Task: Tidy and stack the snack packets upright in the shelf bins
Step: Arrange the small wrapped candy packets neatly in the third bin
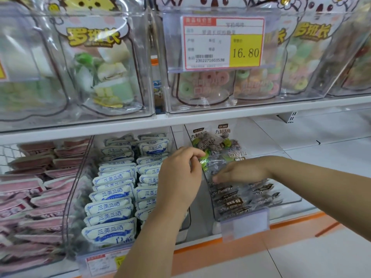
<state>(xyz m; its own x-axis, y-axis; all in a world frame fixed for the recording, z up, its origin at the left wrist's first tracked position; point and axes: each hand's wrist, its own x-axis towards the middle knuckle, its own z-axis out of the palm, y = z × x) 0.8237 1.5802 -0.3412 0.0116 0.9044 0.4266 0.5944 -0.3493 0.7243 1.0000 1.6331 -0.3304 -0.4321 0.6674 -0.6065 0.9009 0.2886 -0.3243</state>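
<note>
On the lower shelf a clear bin point(259, 209) holds several see-through packets of dark sweets point(218, 143) with brown labels. Two of them stand upright at the back; the rest lie leaning toward the front. My left hand point(180, 173) pinches the edge of a packet with green-wrapped sweets point(206, 163) at the bin's left wall. My right hand point(241, 171) reaches into the bin from the right, its fingers curled down onto the packets; whether it grips one is hidden.
Left of it a clear bin point(78, 193) is packed with white and blue packets point(112, 193) in two rows. Pink packets point(38, 189) fill a wire basket at far left. The upper shelf carries clear bins of gummy bags and a price tag point(222, 43). White shelf point(331, 145) lies bare to the right.
</note>
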